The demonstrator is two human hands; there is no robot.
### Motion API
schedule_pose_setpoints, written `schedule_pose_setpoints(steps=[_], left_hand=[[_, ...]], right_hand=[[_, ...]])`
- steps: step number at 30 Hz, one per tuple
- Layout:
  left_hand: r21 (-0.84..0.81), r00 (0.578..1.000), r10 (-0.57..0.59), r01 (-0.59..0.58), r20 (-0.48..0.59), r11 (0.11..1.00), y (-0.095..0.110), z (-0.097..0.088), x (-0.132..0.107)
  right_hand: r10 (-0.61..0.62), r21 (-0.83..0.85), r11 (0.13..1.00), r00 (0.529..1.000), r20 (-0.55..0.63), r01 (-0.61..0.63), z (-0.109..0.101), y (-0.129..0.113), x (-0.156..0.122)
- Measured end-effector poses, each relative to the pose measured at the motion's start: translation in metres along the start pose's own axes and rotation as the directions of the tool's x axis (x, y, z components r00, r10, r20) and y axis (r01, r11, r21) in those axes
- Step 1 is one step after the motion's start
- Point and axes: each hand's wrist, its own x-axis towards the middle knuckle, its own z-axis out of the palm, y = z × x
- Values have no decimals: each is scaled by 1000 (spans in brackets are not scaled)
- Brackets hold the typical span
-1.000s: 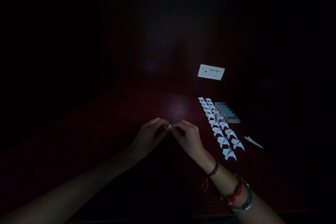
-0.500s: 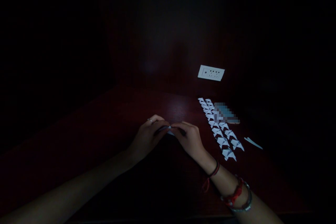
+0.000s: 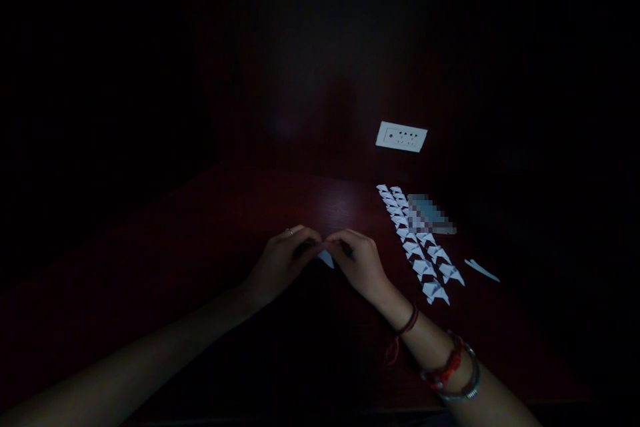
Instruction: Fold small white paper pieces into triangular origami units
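Observation:
A small piece of folded white paper (image 3: pixel 327 257) is pinched between my two hands over the middle of the table. My left hand (image 3: pixel 283 260), with a ring on one finger, holds its upper left part between thumb and fingers. From the other side my right hand (image 3: pixel 360 260) grips it with thumb and fingertips, close against the left. The paper's pointed lower end sticks out below the fingertips; its upper part is hidden by them.
Two rows of folded white paper figures (image 3: pixel 412 249) run along the table's right side. A pixelated flat device (image 3: pixel 431 212) lies beside them, and thin pale strips (image 3: pixel 483 270) lie farther right. A white wall socket (image 3: pixel 401 137) is behind the dark red table (image 3: pixel 200 213).
The fingers of my left hand have shifted and bent inward. More of the paper now shows, its point hanging lower between the hands.

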Motion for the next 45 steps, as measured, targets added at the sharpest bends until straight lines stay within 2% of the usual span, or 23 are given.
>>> schedule_pose_setpoints(steps=[4, 8, 11, 18, 21, 25, 29, 34, 37, 40, 43, 45], left_hand=[[-42, 997, -71, 71, -6, 997, -1, 1, 0], [-66, 998, -67, 67, 1, 996, -3, 4, 0], [-86, 997, -74, 74, 5, 994, -6, 4, 0], [-171, 992, -124, 125, 19, 977, -11, -3, 0], [-309, 992, -113, 127, 63, 943, -15, 0, 1], [-458, 987, -90, 143, 136, 877, -27, 4, 1], [-440, 980, -117, 177, 161, 880, -35, 8, 1], [-400, 971, -144, 210, 188, 892, -33, 10, 0], [-398, 961, -157, 239, 229, 886, -28, 9, 0], [-422, 946, -151, 266, 287, 867, -25, 6, 2], [-403, 945, -156, 268, 288, 875, -23, 4, 3], [-359, 951, -163, 253, 263, 898, -24, 3, 3]], right_hand=[[-63, -84, 994, 998, 4, 63, 1, 1, 0], [-43, -164, 986, 999, -29, 38, 4, 6, 1], [-27, -144, 989, 1000, -9, 25, 3, 8, 2], [-70, -63, 995, 993, 93, 76, -5, 4, 2], [-37, -55, 998, 995, 92, 42, -6, 6, 2], [69, -14, 998, 995, 79, -68, -6, 11, 2], [115, 45, 992, 988, 107, -120, -3, 15, 2], [152, 92, 983, 985, 87, -160, 3, 17, 1], [124, 56, 990, 991, 40, -126, 4, 16, 0], [42, -6, 999, 999, -18, -42, 3, 14, -1], [2, -38, 999, 999, -42, -3, 2, 13, 0], [16, -25, 1000, 1000, -14, -16, 1, 14, 0]])
